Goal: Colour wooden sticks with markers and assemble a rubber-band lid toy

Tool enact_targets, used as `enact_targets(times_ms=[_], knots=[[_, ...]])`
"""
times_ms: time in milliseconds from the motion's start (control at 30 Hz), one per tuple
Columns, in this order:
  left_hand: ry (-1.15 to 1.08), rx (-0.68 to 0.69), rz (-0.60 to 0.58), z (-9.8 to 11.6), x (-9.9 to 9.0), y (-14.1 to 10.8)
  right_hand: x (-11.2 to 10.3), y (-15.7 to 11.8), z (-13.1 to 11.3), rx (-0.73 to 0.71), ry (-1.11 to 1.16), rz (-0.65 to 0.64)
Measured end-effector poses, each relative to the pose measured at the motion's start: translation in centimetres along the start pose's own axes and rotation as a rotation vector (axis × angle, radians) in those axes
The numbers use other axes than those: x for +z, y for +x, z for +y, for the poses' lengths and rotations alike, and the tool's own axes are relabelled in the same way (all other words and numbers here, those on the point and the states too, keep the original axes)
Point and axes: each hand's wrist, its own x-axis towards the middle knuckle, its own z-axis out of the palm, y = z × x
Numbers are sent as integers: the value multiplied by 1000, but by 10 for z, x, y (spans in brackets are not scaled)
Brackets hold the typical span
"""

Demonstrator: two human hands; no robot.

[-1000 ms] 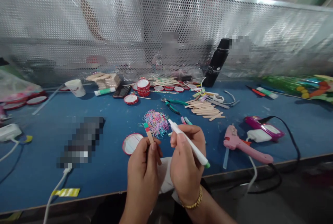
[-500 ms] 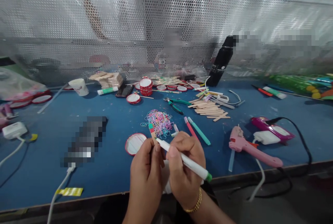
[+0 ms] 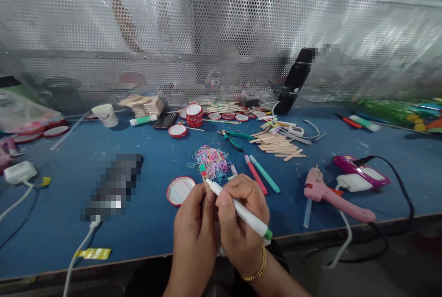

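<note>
Between the thumb and fingers of my left hand [image 3: 195, 223] is a wooden craft stick [image 3: 203, 174], its upper end coloured green and red. My right hand [image 3: 241, 223] is closed around a white marker [image 3: 250, 218] with a green end, its tip touching or nearly touching the stick just above my left fingertips. The stick's lower part is hidden in my fingers. Just beyond the stick lies a heap of pastel rubber bands [image 3: 212, 161]. A red-rimmed round lid [image 3: 180, 191] lies beside my left hand. Past my right hand are a pink marker [image 3: 256, 176] and a teal marker [image 3: 265, 175].
Loose craft sticks [image 3: 278, 144] and green-handled pliers [image 3: 233, 141] lie farther back. At right are a pink glue gun [image 3: 334, 198] and its cables. A phone [image 3: 115, 184] on a charging cable lies left. A perforated metal panel [image 3: 165, 25] stands behind the table.
My right hand and the white marker have shifted slightly left, with the marker's green end a little lower. The stick in my left hand has moved slightly right.
</note>
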Motion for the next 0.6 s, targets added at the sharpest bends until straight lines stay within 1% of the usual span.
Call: enact_targets(times_ms=[600], knots=[[-14,-12,-13,2,1,2,2,3,-4,-10,-47,1]])
